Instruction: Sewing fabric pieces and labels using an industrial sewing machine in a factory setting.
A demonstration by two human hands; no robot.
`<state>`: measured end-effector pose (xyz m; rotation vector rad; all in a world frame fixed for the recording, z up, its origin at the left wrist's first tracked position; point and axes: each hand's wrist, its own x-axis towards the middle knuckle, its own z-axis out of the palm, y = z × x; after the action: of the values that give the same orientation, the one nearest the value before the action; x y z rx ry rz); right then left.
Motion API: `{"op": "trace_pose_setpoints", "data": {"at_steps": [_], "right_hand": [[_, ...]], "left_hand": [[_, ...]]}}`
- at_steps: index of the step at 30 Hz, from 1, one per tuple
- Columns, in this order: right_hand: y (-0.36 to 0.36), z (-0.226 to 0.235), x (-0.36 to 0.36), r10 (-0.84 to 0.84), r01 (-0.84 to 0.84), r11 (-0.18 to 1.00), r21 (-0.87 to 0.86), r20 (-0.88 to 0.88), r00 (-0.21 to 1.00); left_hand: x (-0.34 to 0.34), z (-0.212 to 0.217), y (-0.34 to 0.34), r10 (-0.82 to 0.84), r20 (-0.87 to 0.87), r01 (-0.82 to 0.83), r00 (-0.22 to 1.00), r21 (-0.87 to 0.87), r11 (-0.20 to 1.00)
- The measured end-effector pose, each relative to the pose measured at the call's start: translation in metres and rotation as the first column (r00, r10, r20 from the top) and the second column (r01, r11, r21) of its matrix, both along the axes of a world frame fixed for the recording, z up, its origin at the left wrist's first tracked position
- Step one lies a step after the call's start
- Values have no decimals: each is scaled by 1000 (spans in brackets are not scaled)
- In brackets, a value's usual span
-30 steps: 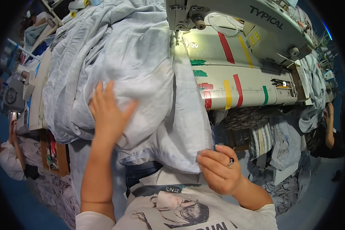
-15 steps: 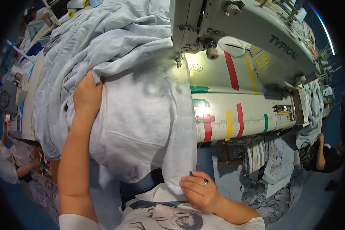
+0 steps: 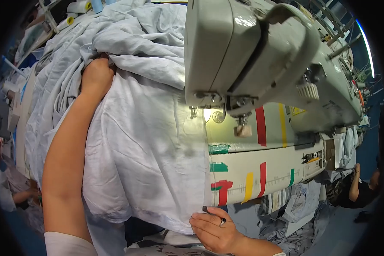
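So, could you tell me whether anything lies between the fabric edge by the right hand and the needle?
Nothing visible does. The pale fabric runs flat from the right hand up the bed edge to the needle; the left hand grips folds well aside.

Scene bright overall; strongest light from a small lamp under the sewing machine head, washing out the pale blue cloth beside it; soft grey shadows in the cloth folds; glare streak on the machine top; fisheye bends straight edges; black vignette at corners; far right background dim, possibly slightly blurred.
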<state>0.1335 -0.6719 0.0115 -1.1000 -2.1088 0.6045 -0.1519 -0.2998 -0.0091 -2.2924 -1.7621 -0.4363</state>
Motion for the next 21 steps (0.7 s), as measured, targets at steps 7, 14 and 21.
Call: {"op": "trace_pose_setpoints", "data": {"at_steps": [7,14,21], "right_hand": [[37,7,8,-32,30,999,46,46,998],[70,0,10,-58,52,997,65,85,995],[87,-2,3,-105,101,992,77,48,993]], "left_hand": [[20,-9,50,-76,75,70,994,69,995],[28,-15,102,-15,-6,15,1000,-37,999],[33,40,63,-184,256,246,949,-235,940]]}}
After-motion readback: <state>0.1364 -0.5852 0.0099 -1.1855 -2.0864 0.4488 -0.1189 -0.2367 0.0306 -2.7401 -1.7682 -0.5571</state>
